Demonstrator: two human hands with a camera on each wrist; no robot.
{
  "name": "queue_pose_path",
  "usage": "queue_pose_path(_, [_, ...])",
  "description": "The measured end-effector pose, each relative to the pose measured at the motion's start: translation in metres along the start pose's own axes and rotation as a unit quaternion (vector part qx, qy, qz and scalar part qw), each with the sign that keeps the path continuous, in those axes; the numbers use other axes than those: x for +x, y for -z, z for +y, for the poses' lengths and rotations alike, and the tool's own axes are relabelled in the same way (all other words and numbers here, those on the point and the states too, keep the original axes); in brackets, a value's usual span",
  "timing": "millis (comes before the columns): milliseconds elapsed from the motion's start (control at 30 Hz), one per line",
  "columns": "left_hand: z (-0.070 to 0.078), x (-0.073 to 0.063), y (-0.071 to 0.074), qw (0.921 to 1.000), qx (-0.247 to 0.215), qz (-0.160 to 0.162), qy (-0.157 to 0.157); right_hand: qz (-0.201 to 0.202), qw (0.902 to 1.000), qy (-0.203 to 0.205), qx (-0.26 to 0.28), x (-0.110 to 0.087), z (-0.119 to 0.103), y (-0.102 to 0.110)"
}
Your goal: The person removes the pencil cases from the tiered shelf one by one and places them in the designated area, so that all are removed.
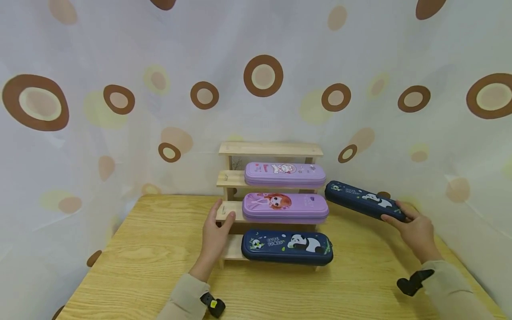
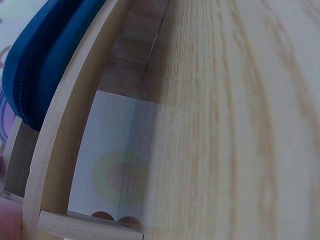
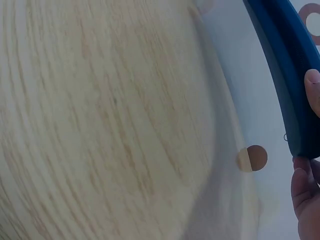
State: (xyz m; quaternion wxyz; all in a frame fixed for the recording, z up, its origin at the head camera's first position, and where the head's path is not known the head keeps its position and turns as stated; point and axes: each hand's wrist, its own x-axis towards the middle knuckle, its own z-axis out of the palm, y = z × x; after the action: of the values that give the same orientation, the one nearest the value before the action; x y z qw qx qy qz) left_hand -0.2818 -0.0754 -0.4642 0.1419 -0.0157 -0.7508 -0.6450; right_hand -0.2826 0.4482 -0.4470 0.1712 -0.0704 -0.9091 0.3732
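Note:
In the head view my right hand (image 1: 417,232) pinches the right end of a dark blue panda pencil case (image 1: 362,200), thumb along its near side. The case slants beside a stepped wooden rack (image 1: 270,149), its far end close to the second shelf. The right wrist view shows the thumb (image 3: 313,85) against this case's zipped side. With straight, spread fingers, my left hand (image 1: 214,234) rests at the left end of the rack's third shelf. Another panda pencil case (image 1: 286,246) lies on the bottom shelf, below a purple girl-print case (image 1: 286,207) and a lilac bunny case (image 1: 285,174).
The rack's top shelf (image 1: 270,149) stands near a white curtain (image 1: 224,40) with brown and beige circles, which surrounds the wooden table (image 1: 160,249). Black wrist cameras are strapped over both sleeves (image 1: 186,293).

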Motion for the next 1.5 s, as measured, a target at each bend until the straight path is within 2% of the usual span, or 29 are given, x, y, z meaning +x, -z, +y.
queue_pose_path(200, [0.001,0.000,-0.001,1.0000,-0.003,0.001,0.000,-0.026,0.9992,0.008,-0.030,0.001,0.007,-0.003])
queue_pose_path(400, [0.001,-0.001,-0.001,1.0000,-0.004,0.002,0.000,-0.033,0.9975,0.025,-0.057,0.000,0.015,-0.003])
queue_pose_path(667, [-0.004,0.000,-0.001,1.0000,-0.004,-0.003,0.001,-0.089,0.9948,-0.021,-0.045,-0.002,0.022,-0.003])
queue_pose_path(1300, [-0.002,0.000,0.000,0.9999,-0.010,-0.005,-0.001,-0.141,0.9877,-0.050,-0.047,-0.003,0.029,-0.002])
queue_pose_path(1500, [-0.002,0.000,-0.001,1.0000,-0.008,-0.002,0.004,-0.143,0.9878,-0.046,-0.040,-0.006,0.023,0.000])
